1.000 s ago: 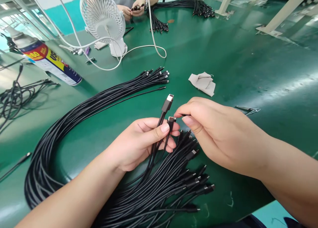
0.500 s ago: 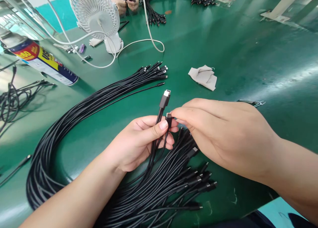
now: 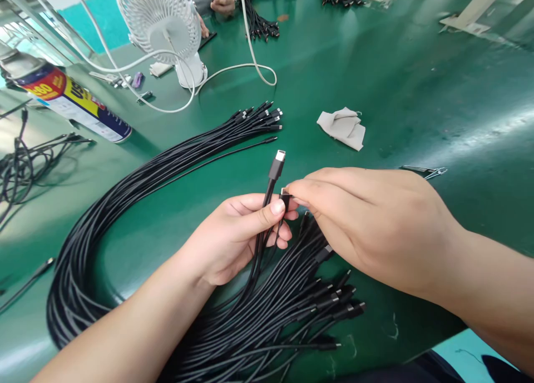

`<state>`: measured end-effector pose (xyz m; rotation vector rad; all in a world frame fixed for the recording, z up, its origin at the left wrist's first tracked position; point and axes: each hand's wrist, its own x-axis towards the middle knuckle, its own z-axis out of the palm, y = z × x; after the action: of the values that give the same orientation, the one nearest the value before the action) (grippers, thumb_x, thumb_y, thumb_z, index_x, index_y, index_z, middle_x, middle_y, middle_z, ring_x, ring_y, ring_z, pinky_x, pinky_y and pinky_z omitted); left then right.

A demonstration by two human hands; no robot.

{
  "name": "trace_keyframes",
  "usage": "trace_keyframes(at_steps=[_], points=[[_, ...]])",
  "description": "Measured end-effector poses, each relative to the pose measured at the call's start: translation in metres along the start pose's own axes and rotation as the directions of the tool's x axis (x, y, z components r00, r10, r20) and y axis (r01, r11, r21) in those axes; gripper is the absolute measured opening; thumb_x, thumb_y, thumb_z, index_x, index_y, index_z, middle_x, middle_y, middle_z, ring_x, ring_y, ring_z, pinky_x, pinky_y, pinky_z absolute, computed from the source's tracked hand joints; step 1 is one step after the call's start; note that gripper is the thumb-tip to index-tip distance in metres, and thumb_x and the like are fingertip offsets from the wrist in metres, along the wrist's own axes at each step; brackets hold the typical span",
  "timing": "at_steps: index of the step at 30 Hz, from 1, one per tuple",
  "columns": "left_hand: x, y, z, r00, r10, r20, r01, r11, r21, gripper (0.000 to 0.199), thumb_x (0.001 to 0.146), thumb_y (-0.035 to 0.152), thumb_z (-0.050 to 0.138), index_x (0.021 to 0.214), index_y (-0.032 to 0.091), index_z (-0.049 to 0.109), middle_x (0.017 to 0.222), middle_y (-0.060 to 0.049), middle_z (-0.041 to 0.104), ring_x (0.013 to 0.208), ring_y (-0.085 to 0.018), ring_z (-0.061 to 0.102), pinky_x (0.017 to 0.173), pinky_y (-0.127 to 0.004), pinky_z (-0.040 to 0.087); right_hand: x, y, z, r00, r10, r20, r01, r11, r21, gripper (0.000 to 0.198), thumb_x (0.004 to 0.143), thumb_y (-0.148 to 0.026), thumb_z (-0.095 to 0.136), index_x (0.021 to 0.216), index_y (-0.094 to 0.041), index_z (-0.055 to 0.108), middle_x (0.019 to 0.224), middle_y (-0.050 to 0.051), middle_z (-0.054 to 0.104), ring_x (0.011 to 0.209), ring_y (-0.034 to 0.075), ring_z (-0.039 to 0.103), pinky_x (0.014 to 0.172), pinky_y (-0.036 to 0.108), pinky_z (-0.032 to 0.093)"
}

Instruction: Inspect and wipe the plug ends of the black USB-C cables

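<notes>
My left hand (image 3: 246,227) is closed round a few black USB cables, thumb pressed on one small connector (image 3: 285,198). A second USB connector (image 3: 277,165) with a bright metal end sticks up just left of it. My right hand (image 3: 371,222) is closed in a pinch against the small connector's side; a thin dark tip shows at its fingertips, but what it holds is hidden. Below both hands fans out a bundle of black cables (image 3: 250,322), plug ends to the right. That bundle curves round on the left to more plug ends (image 3: 262,116) further back.
A white fan (image 3: 161,33), its looping white cord and a spray can (image 3: 70,97) stand at the back left. A grey cloth (image 3: 342,128) and tweezers (image 3: 429,172) lie on the green table. Across it, another person's hand (image 3: 224,2) is near more cables (image 3: 258,24).
My right fingertips have shifted slightly on the small connector, which has turned a little in my left hand. Across the table, the other person's hands have moved apart.
</notes>
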<state>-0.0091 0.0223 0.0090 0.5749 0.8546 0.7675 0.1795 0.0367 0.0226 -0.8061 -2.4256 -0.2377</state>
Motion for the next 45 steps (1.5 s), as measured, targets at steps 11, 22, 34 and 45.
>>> trace_keyframes(at_steps=[11, 22, 34, 45], points=[[0.002, -0.002, -0.005, 0.999, -0.034, -0.023, 0.034, 0.999, -0.016, 0.021, 0.069, 0.029, 0.086, 0.075, 0.011, 0.077, 0.061, -0.001, 0.066, 0.055, -0.007, 0.059, 0.055, -0.016, 0.047, 0.000, 0.004, -0.002, 0.999, 0.003, 0.049, -0.006, 0.998, 0.069, 0.027, 0.091, -0.007, 0.047, 0.094, -0.011, 0.073, 0.085, 0.007, 0.075, 0.063, 0.016, 0.066, 0.055, 0.028, 0.048], [0.003, -0.002, -0.005, 0.999, -0.024, -0.046, 0.023, 1.000, -0.011, 0.023, 0.068, 0.030, 0.087, 0.078, 0.011, 0.078, 0.064, -0.002, 0.066, 0.056, -0.007, 0.058, 0.055, -0.017, 0.046, 0.000, 0.005, -0.005, 1.000, -0.008, 0.027, 0.006, 0.997, 0.075, 0.030, 0.092, -0.006, 0.045, 0.100, -0.010, 0.074, 0.086, 0.007, 0.076, 0.067, 0.018, 0.069, 0.056, 0.029, 0.051], [-0.001, 0.001, -0.002, 0.999, 0.015, -0.028, -0.015, 1.000, 0.008, 0.022, 0.072, 0.031, 0.084, 0.081, 0.012, 0.077, 0.073, -0.003, 0.066, 0.056, -0.006, 0.056, 0.053, -0.017, 0.045, 0.000, 0.007, -0.006, 0.998, 0.042, 0.048, -0.043, 0.999, 0.016, 0.030, 0.091, -0.007, 0.044, 0.099, -0.013, 0.073, 0.087, 0.006, 0.076, 0.064, 0.015, 0.067, 0.055, 0.026, 0.046], [0.000, 0.001, -0.001, 1.000, 0.021, -0.022, -0.020, 0.999, 0.044, 0.024, 0.074, 0.034, 0.081, 0.081, 0.011, 0.077, 0.065, -0.003, 0.064, 0.054, -0.006, 0.053, 0.053, -0.017, 0.044, 0.016, 0.013, 0.001, 0.897, 0.286, 0.337, -0.442, 0.573, 0.690, 0.018, 0.090, -0.008, 0.052, 0.085, -0.016, 0.067, 0.075, -0.002, 0.071, 0.068, 0.010, 0.065, 0.064, 0.021, 0.051]])
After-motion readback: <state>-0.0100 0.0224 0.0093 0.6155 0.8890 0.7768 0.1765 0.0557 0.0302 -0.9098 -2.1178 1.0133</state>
